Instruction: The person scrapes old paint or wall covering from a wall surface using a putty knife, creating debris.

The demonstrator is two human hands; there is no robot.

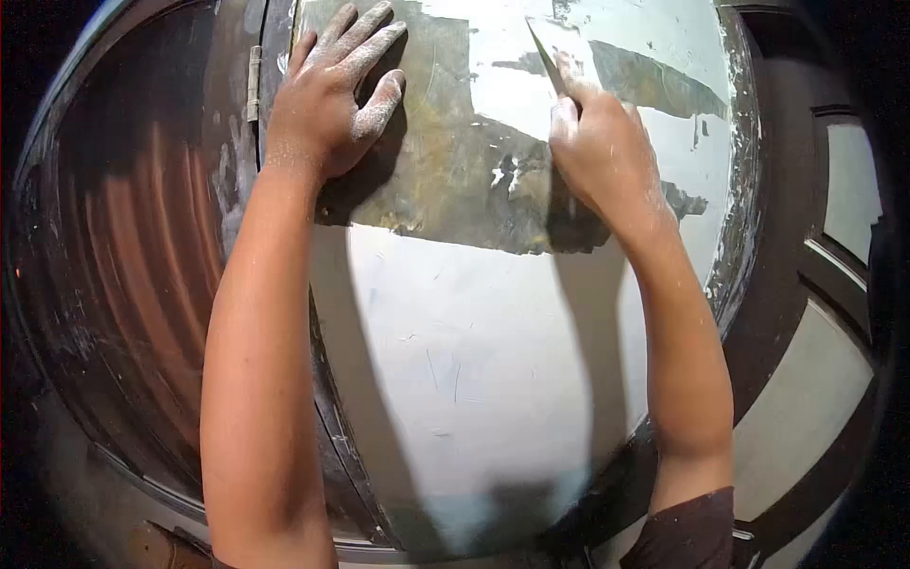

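Observation:
My right hand [602, 142] is closed around a scraper [544, 57], its thin blade pointing up and slightly left against the upper part of a door panel [464, 332]. Most of the scraper's handle is hidden in my fist. Around the blade the white coating is partly gone, and a ragged grey-brown patch [445, 180] shows. Higher on the left, my left hand [332, 104] lies spread on that bare patch near the panel's hinge side. White dust covers its fingers and thumb. Below both hands the panel is still coated white, with fine scratches.
A hinge [253, 83] runs along the frame left of the panel. Further left, a dark glazed door [142, 218] shows reddish curtain-like folds. On the right stands a dark frame with pale panels [806, 408]. Shadows of my arms fall across the white surface.

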